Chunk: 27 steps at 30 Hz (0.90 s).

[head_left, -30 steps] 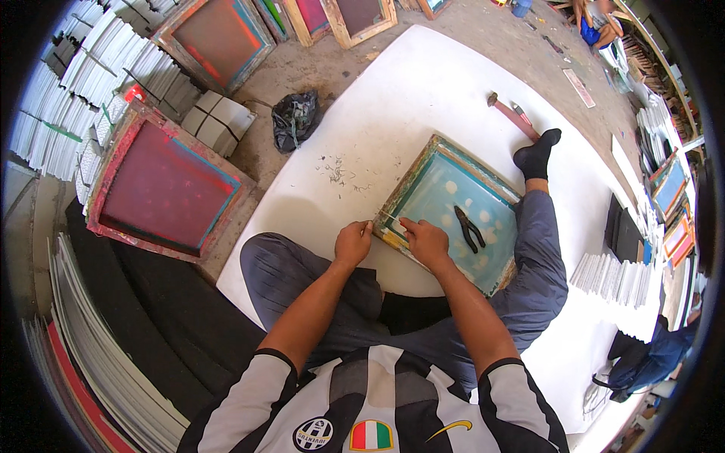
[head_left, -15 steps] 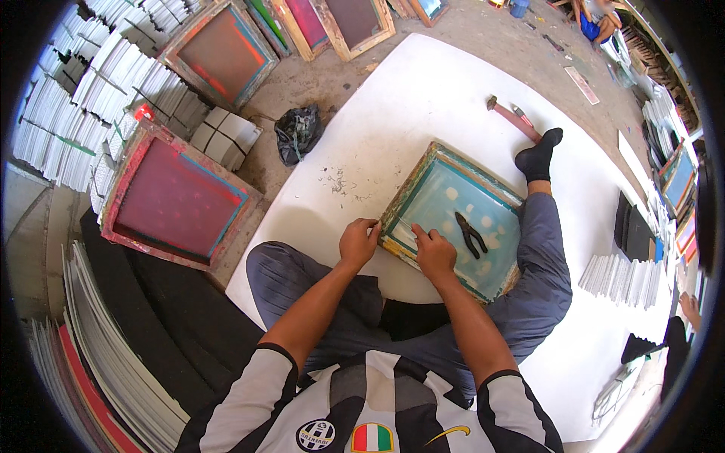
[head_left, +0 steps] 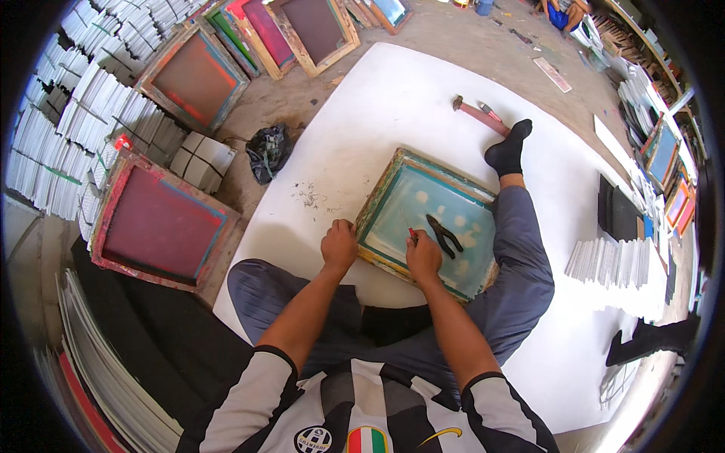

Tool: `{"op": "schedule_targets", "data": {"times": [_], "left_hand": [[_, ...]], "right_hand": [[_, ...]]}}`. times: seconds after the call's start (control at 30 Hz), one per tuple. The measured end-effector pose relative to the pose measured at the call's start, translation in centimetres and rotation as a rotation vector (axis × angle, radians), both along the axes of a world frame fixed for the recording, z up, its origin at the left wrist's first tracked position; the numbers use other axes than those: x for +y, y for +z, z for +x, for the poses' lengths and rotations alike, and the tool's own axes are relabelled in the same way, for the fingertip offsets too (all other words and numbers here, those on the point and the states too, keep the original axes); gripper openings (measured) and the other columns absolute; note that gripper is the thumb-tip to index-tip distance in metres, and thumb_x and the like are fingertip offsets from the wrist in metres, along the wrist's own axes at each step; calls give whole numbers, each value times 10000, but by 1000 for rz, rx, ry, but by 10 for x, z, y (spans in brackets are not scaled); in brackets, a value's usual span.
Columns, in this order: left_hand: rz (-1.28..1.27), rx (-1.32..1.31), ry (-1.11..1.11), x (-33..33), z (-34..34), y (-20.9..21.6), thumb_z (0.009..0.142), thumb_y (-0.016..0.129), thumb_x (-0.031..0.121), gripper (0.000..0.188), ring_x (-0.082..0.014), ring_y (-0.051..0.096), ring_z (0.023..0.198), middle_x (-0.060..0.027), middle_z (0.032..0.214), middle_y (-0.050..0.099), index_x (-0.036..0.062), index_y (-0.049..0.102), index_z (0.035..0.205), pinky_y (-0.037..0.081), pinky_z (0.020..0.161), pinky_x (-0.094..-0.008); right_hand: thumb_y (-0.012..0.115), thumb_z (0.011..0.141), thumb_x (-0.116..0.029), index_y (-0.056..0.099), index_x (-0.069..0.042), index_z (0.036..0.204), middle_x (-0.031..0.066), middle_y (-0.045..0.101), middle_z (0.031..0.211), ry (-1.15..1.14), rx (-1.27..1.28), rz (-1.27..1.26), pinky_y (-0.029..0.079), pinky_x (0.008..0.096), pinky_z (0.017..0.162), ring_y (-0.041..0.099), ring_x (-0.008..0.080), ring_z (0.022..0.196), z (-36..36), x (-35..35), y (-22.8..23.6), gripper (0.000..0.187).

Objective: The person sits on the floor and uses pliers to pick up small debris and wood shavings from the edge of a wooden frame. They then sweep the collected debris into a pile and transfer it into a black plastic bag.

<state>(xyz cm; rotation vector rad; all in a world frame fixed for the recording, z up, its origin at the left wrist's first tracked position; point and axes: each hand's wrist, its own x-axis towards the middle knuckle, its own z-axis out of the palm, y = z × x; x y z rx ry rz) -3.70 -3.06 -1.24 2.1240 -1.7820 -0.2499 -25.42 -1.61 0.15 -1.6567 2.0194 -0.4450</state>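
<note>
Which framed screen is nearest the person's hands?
The light-blue screen, lying on the white sheet with black pliers on its mesh. The others, like the dark-red screen at left, are well away from both hands.

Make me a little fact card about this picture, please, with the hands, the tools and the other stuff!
Left hand: at the left corner of the frame; can't tell if it grips
Right hand: holds a small red tool over the frame
Pliers: lying on the frame's blue middle
Hammer: on the white sheet, by the black sock
Black bag: on the floor, left of the sheet
</note>
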Motion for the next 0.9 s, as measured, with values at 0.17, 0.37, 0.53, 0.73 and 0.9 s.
{"op": "schedule_targets", "data": {"times": [0.17, 0.37, 0.53, 0.73, 0.9], "left_hand": [[48, 176, 24, 1, 4, 6, 1028, 537, 296, 256, -380, 660, 947, -154, 1049, 675, 61, 639, 1028, 517, 826, -485], [230, 389, -145, 24, 44, 5, 1032, 517, 260, 354, -410, 656, 1030, -227, 1148, 681, -11, 644, 1222, 510, 911, -474], [313, 462, -171, 39, 51, 7, 1015, 552, 251, 421, -395, 681, 1015, -241, 1238, 659, 13, 591, 1360, 514, 941, -456], [258, 686, -94, 48, 40, 14, 986, 600, 276, 468, -358, 699, 1005, -227, 1301, 646, 26, 589, 1381, 534, 917, -438], [272, 723, -52, 42, 57, -2, 977, 619, 308, 444, -339, 708, 986, -222, 1229, 688, 18, 650, 1312, 538, 907, -436]], "right_hand": [[721, 893, -325, 691, -130, 1160, 151, 650, 1080, 68, 137, -122, 517, 500, 825, 597, 369, 1030, -23, -7, -21, 332], [790, 832, -303, 648, -90, 1226, 139, 593, 1225, -36, 459, -274, 511, 462, 898, 566, 341, 1143, -50, -19, -7, 470], [777, 848, -249, 602, -75, 1292, 164, 586, 1182, 39, 368, 67, 467, 459, 967, 540, 343, 1182, -55, -28, -5, 508], [730, 880, -189, 592, -48, 1190, 192, 612, 1074, 4, 146, 47, 529, 471, 778, 652, 327, 928, -69, -40, -20, 367], [652, 978, -256, 488, -38, 1226, 163, 651, 924, -81, -633, 266, 537, 404, 517, 678, 275, 636, -19, -24, 52, 368]]}}
